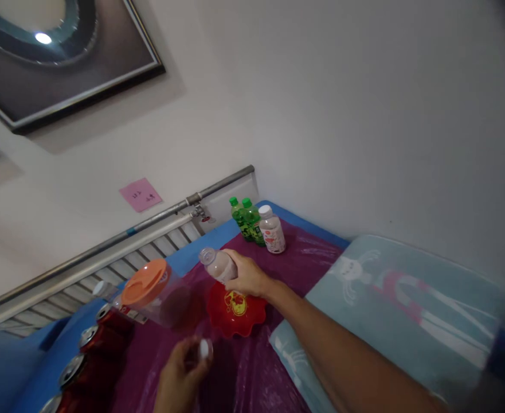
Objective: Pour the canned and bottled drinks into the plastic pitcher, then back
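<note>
The right hand (249, 275) grips the open bottle (219, 266) at the far side of the red bowl (221, 322), the left hand (183, 367) a white cap (204, 349). We judge the bottle light, squeezable, best held mid-body.

Jar (158, 297) left of held bottle (220, 267)

Premises appear to be a room in a home. A framed picture (110, 74) hangs on the pale wall (364, 115), above a heating pipe (161, 211) and white radiator (166, 231); a pink note (141, 195) is fixed between picture and pipe. A purple plastic sheet (306, 255) covers the blue tabletop (312, 227), bearing drink cans (72, 370) and green bottles (251, 221). Alongside is light-blue cartoon-print fabric (376, 312).
</note>
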Demonstrator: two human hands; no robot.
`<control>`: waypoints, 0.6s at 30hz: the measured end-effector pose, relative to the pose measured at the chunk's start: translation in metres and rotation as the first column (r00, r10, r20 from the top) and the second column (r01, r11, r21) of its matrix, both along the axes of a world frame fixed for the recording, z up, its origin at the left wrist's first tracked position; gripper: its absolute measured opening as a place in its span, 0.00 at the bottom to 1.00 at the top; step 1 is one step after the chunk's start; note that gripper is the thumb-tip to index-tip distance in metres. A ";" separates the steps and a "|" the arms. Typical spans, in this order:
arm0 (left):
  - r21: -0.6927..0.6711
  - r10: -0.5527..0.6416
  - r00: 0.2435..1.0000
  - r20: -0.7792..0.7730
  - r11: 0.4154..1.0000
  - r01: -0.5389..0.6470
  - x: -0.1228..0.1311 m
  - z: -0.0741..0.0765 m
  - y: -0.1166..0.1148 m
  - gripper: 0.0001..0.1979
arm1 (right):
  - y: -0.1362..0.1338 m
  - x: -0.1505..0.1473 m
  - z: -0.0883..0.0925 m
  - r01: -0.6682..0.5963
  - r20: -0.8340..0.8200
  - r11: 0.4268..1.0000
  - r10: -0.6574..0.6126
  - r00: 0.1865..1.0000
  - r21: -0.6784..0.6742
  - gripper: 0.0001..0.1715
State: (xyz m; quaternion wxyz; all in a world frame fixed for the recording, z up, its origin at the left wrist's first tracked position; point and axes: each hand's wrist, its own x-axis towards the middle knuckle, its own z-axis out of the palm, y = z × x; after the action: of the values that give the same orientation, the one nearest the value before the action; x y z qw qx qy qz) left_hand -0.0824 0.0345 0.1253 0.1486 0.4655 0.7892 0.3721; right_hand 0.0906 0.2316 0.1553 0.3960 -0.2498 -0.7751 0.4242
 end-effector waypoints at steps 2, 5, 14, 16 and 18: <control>0.179 0.061 0.980 0.188 0.979 -0.096 0.006 0.036 0.013 0.25 | -0.002 -0.002 0.000 -0.022 0.007 0.999 0.022 1.000 0.033 0.45; 0.310 0.042 0.936 0.349 0.937 -0.158 0.016 0.082 0.041 0.30 | -0.007 -0.005 0.001 -0.058 0.031 0.994 0.056 0.998 0.088 0.44; 0.294 -0.088 0.953 0.289 0.956 -0.001 0.021 0.107 0.088 0.29 | -0.007 -0.006 0.000 -0.068 0.127 0.981 0.045 0.991 0.183 0.44; 0.240 -0.095 0.972 0.217 0.970 0.041 0.020 0.112 0.087 0.27 | -0.006 -0.005 0.000 -0.072 0.138 0.978 0.045 0.989 0.195 0.45; 0.197 -0.103 0.983 0.155 0.978 0.072 0.020 0.117 0.086 0.24 | -0.006 -0.004 -0.001 -0.078 0.141 0.977 0.050 0.989 0.200 0.46</control>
State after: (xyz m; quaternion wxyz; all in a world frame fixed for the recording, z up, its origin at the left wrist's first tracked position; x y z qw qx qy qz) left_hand -0.0623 0.1207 0.2425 0.1840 0.4797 0.7137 0.4761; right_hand 0.0866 0.2256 0.1545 0.3521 -0.2106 -0.8476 0.3366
